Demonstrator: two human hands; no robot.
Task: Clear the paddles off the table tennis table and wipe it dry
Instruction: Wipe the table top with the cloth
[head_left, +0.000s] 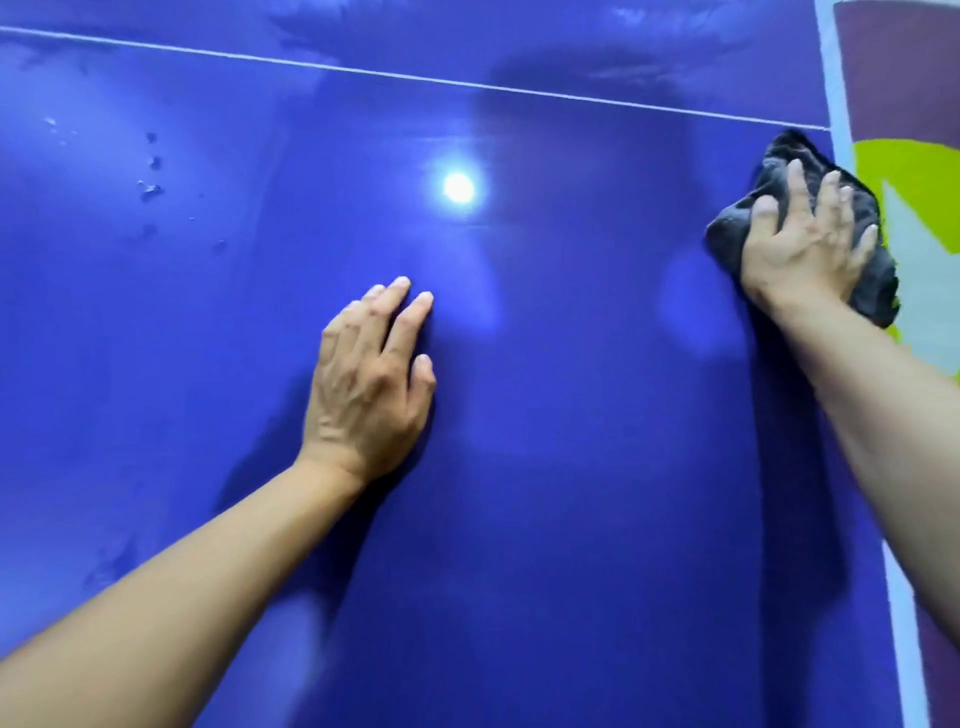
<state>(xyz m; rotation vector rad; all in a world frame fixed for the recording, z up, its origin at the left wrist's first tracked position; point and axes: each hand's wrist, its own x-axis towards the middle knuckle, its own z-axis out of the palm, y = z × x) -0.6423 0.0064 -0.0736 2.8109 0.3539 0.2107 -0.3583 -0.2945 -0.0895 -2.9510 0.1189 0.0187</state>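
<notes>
- Head view: I am seeing the left hand (369, 384) lying flat on the table (571, 467), fingers straight and close together, holding nothing. I am judging that it is propping the body for the far reach.
- The right hand (808, 244) is pressing the cloth (784, 153) at the table's right edge, just below the white line (363, 73). Its fingers are lying spread and almost straight on top, probably so that the pressure is covering a wide patch.
- The cloth is reaching partly over that edge, above the floor (893, 78).
- Drops (150, 189) are sitting at the far left, well apart from the cloth; I am guessing this part is waiting for wiping.
- No paddles are showing here.
</notes>
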